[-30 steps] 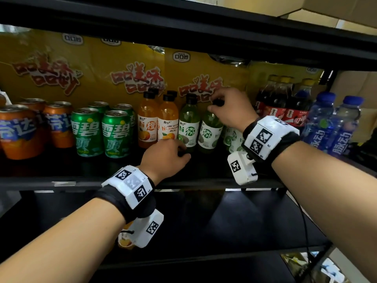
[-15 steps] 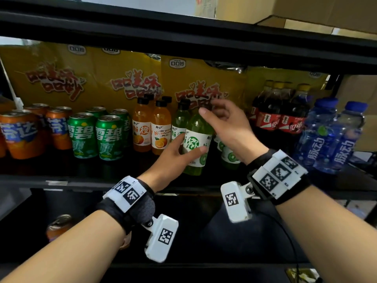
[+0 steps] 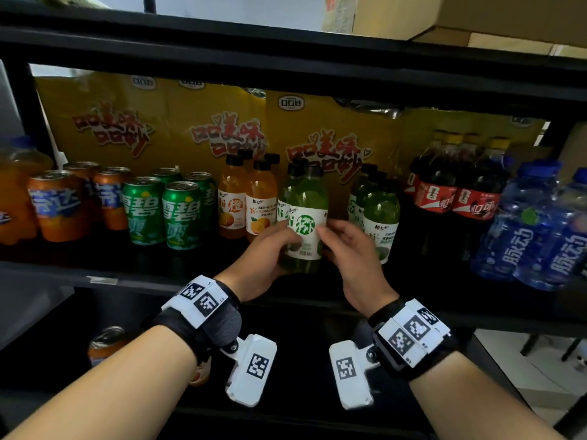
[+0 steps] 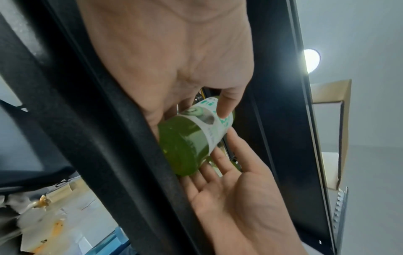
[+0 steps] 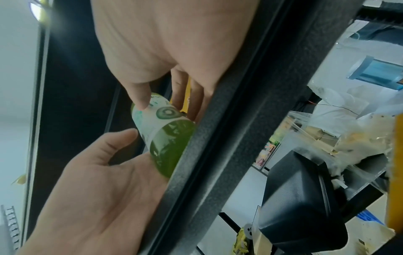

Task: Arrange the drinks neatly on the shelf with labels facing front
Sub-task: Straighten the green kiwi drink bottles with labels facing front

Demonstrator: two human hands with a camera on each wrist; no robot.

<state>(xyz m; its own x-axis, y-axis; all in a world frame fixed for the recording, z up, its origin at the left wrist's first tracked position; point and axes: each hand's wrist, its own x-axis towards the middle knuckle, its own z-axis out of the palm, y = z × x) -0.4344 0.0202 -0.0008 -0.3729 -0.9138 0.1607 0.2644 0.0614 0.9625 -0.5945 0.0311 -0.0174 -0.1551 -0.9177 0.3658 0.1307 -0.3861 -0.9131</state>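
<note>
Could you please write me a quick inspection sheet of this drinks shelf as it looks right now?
Surface: black shelf, stocked along its length.
Job's things: green bottle at the front edge, label facing front; orange bottles, green cans, orange cans, cola bottles and blue bottles stand in groups.
Clutter: an orange can on the lower shelf.
Hands: left hand and right hand both pinch the green bottle.
Cables: nothing seen.
Surroundings: yellow bags behind the drinks; cardboard box above.
</note>
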